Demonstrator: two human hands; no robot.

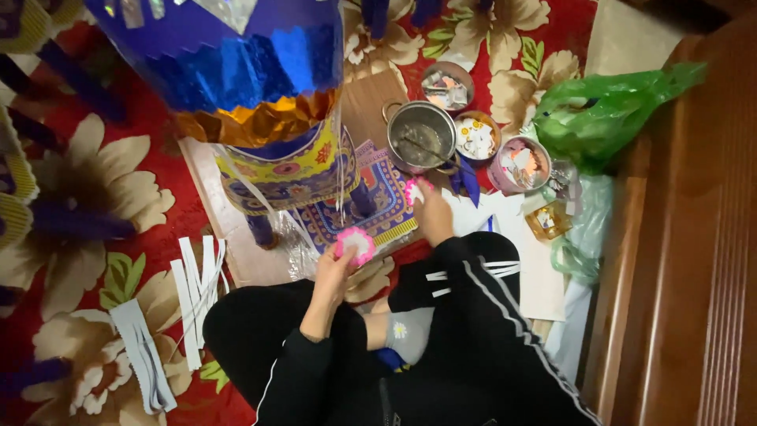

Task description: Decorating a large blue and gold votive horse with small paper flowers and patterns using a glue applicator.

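My left hand [335, 268] pinches a pink paper flower [356, 244] just near of the blue foil lantern [260, 95]. My right hand [432, 213] grips a small pink piece [412, 189] beside the steel pot [422, 136].

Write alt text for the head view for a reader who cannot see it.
A person sitting on a red flowered carpet holds a pink and white paper flower in the left hand, while the right hand reaches toward a metal pot and small bowls of paper scraps. A blue and gold paper lantern stands ahead, white paper strips at left.
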